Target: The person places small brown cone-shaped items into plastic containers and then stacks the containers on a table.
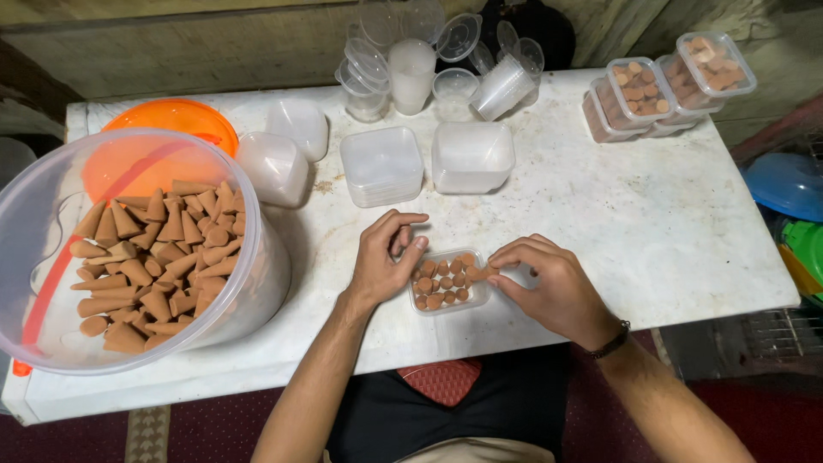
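The small clear box (447, 281) of brown cones sits at table (669, 223) front edge btw. both hands; left hand (383, 261) steadies it half-curled, right hand (549, 279) pinches one cone (489, 273), prob. light and crumbly, best held by its sides.

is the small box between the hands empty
No, the small clear box between the left hand and right hand holds rows of brown cones.
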